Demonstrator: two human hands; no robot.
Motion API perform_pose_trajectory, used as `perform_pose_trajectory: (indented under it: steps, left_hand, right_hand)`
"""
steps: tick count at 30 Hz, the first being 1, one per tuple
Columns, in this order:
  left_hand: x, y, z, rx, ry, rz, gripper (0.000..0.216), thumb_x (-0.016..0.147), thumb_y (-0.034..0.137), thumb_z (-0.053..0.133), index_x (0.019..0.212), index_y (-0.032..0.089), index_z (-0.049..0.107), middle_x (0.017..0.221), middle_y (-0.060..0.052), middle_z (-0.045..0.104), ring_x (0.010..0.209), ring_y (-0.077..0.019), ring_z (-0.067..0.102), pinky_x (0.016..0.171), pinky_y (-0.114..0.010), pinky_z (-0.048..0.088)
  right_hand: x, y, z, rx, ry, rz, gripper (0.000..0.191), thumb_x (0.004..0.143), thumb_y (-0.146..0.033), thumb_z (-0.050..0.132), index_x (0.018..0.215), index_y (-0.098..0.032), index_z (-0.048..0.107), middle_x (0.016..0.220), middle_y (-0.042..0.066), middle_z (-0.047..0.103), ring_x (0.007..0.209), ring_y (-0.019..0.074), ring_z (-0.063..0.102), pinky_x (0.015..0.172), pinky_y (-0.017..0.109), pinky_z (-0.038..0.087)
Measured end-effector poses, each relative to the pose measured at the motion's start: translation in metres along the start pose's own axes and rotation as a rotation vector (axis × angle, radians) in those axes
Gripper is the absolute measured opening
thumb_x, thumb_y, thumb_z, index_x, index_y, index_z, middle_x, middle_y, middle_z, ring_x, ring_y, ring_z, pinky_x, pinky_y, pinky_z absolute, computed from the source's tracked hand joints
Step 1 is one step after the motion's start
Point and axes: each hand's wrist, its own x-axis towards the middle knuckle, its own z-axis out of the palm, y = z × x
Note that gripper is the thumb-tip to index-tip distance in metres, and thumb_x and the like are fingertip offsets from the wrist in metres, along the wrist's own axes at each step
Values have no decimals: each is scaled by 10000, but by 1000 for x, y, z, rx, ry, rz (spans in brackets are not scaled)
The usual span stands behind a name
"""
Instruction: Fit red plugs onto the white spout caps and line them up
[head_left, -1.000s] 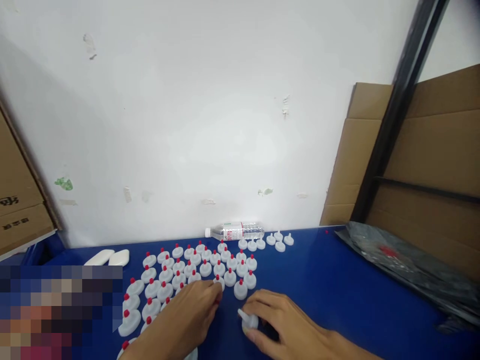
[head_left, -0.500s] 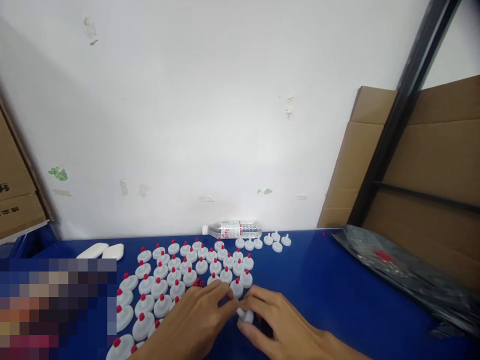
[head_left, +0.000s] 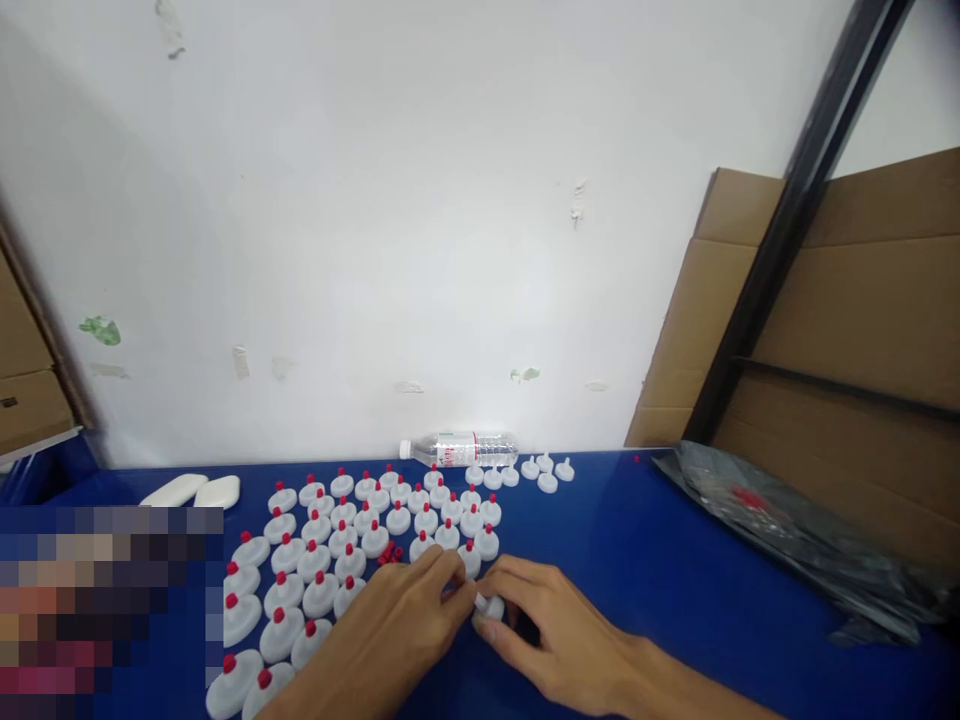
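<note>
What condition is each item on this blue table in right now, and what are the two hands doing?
Left hand: fingertips pinched at the white cap.
Right hand: holding the white cap on the table.
Capped pieces: upright in rows, red tips on.
Uncapped white pieces: upright, no red tips.
Loose red tips: small pile among the rows.
Water bottle: lying on its side, closed.
Black bag: crumpled, flat.

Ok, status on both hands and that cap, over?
Left hand and right hand both pinching one white cap. Finished red-tipped caps rowed left. Loose red tips nearby.
</note>
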Motion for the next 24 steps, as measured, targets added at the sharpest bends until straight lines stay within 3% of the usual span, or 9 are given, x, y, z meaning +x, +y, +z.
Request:
perform_pose_trajectory:
  steps: [5,10,16,24]
  left_hand:
    - [-2,-4,9,39,-44,-29,304,882,-33,642,1084,195,650,1034,-39,711,770,-213,701,549,-282,492]
    - [-8,-5,16,-67,-22,-71,438,862,-86,589,1117,270,626,1044,8,675,798,-191,687,625,-283,459]
    - [-9,-5,19,-51,10,-25,551,813,-112,568,1183,296,598,995,15,660,780,-199,657,601,-288,396]
    - [-15,-6,21,-62,-97,-78,499,888,-20,650,1269,297,591,1093,0,669,895,-225,672,682,-321,471]
  right_hand:
    - [2,-1,0,-19,-11,-17,184,1003,-290,617,1138,-190,695,1067,43,694,928,186,658,862,285,503]
    - [0,1,-1,-44,-28,-27,209,1024,-332,645,1184,-206,692,1149,42,690,1010,194,663,934,291,497]
    - [-3,3,0,-76,-44,-21,244,1036,-390,670,1221,-231,687,1165,31,674,1008,188,661,916,282,503]
    - [-2,8,4,-27,-25,-39,317,1024,-459,690,1230,-219,697,1193,36,707,1054,195,675,963,269,485]
